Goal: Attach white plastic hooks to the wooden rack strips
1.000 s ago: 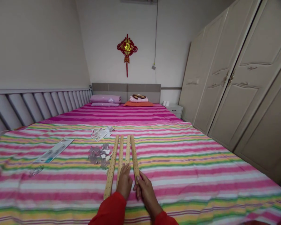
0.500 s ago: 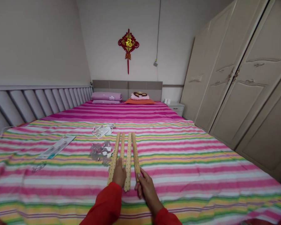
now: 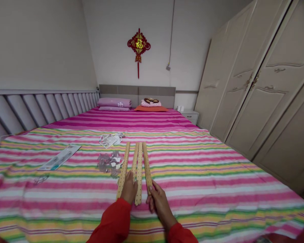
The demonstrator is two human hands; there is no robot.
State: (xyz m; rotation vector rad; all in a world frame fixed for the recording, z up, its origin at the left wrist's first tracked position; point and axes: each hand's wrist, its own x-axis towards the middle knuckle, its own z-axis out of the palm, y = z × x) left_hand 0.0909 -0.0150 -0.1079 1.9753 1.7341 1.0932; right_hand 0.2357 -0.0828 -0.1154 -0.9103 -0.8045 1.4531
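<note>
Several long, flat, wood-coloured strips with rows of small holes lie lengthwise on the striped bed cover. My left hand (image 3: 129, 189) is closed round the near end of the inner left strip (image 3: 135, 160), whose far end sits close beside the inner right strip (image 3: 140, 168). Partly behind that hand is the outer left strip (image 3: 124, 165). My right hand (image 3: 160, 203) pinches the near end of the outer right strip (image 3: 146, 160) between thumb and fingers. The inner right strip lies between my hands, its near end showing.
Left of the strips lie a heap of small clear plastic bags (image 3: 108, 162) and some white packets (image 3: 111, 139). Farther left are a flat blister pack (image 3: 62, 157) and a thin wire loop (image 3: 41, 179). A railing (image 3: 48, 108) borders the bed's left; wardrobes (image 3: 243, 101) stand right.
The far end of the inner left strip has swung right, closing up to the inner right strip and widening its gap from the outer left one. My right hand keeps its hold.
</note>
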